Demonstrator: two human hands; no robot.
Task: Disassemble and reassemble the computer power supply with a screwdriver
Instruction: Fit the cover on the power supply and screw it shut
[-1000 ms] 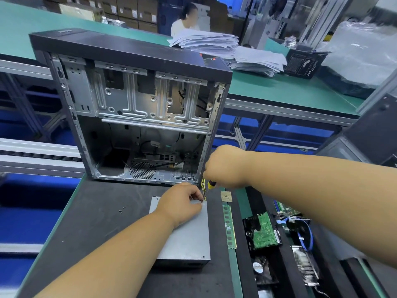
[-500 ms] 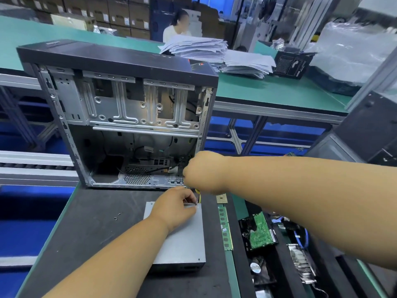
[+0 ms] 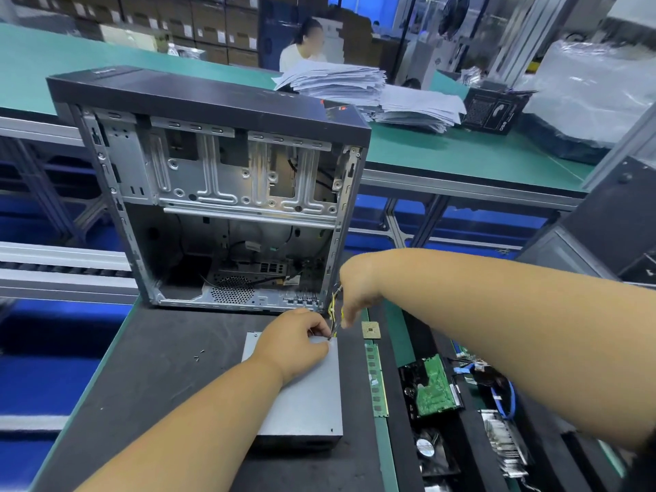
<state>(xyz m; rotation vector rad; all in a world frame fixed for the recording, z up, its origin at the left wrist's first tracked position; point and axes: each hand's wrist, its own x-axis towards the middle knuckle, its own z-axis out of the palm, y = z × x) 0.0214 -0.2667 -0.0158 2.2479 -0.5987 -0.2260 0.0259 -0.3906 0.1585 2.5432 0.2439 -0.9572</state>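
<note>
The power supply (image 3: 301,392), a grey sheet-metal box, lies flat on the dark mat (image 3: 152,385) just in front of the open computer case (image 3: 213,193), which stands upright with its side panel off; the left hand (image 3: 294,346) rests on the box's far right corner, fingers curled and pinching at something small there, what exactly being too small to tell; the right hand (image 3: 358,289) hangs just above that corner with fingers curled round a yellow-handled screwdriver (image 3: 335,314), whose tip points down at the same corner; the step in hand appears to be work on a corner screw, though whether driving in or out cannot be told. Two or three loose screws (image 3: 198,355) lie on the mat to the left of the box; a memory stick (image 3: 376,379) and a small square chip (image 3: 371,330) lie just to its right, a green circuit board (image 3: 435,387) further right. Judged on appearance, the box is rigid, fairly heavy and smooth-sided, likely to slide on the mat under turning force; best held by a flat palm on the lid or by its long edges, clear of vents; the screws are small and easily lost.
</note>
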